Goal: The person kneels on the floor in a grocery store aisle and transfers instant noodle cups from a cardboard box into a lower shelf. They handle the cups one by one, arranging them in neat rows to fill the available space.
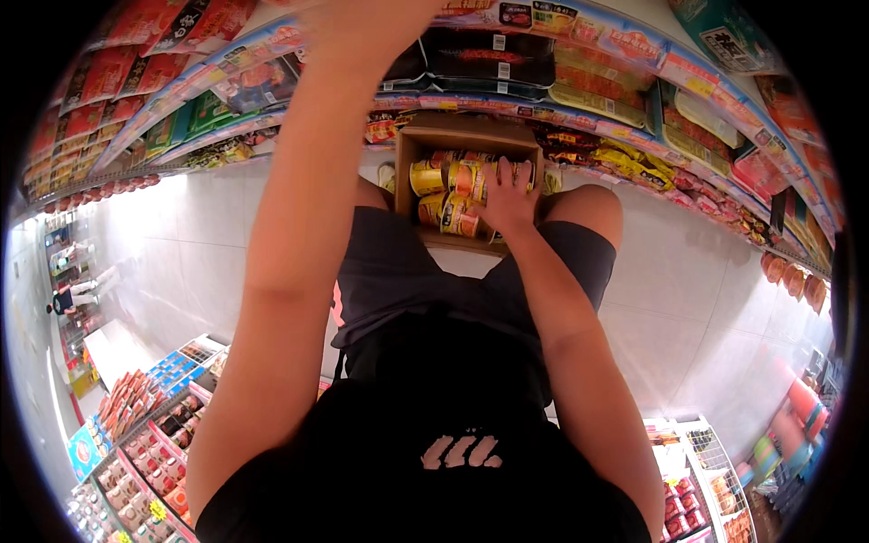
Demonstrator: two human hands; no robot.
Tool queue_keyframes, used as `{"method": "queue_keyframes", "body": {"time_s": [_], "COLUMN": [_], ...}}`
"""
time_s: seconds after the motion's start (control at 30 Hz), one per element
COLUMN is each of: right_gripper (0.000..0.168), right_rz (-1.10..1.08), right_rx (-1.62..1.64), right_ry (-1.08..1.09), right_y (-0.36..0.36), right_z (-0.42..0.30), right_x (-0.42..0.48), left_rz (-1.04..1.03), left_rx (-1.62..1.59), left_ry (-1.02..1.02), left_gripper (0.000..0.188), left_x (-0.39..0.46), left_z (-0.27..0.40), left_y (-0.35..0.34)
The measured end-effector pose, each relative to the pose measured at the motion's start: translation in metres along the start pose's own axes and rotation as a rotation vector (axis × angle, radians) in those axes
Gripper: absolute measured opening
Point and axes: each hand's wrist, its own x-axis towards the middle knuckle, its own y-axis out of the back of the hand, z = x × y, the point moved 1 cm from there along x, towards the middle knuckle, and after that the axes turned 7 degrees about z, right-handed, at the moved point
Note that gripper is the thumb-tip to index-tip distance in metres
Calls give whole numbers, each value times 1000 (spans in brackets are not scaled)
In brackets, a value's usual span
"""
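Note:
In an open cardboard box (404, 203) between my knees lie several yellow cup-shaped food tubs (428, 178) with printed labels, likely instant noodles. Over the tubs on the right side of the box is my right hand (508, 197), its fingers spread and touching them; whether it grips one is hidden. My left arm stretches forward to the upper shelf, and my left hand (370, 24) is blurred and cut off by the top edge of the picture. Its fingers cannot be made out.
Curved in view, shelves (611, 41) ahead hold black food trays (489, 61) and red packets (129, 68). Yellow snack bags (631, 163) fill the lowest level. Behind me stand display racks (153, 461) of packaged goods. A person (64, 298) is far off at left on the tiled floor (672, 292).

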Motion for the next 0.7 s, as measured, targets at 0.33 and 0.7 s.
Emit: {"method": "queue_keyframes", "body": {"time_s": [0.33, 0.7], "right_gripper": [95, 92], "right_rz": [23, -20], "right_rx": [-28, -11], "right_ry": [0, -14], "right_y": [-4, 2], "right_z": [-1, -3], "right_x": [3, 3], "left_rz": [-202, -372], "left_rx": [220, 662], "left_ry": [1274, 1453], "left_gripper": [112, 115], "left_x": [-218, -340], "left_z": [48, 42], "left_y": [163, 151]}}
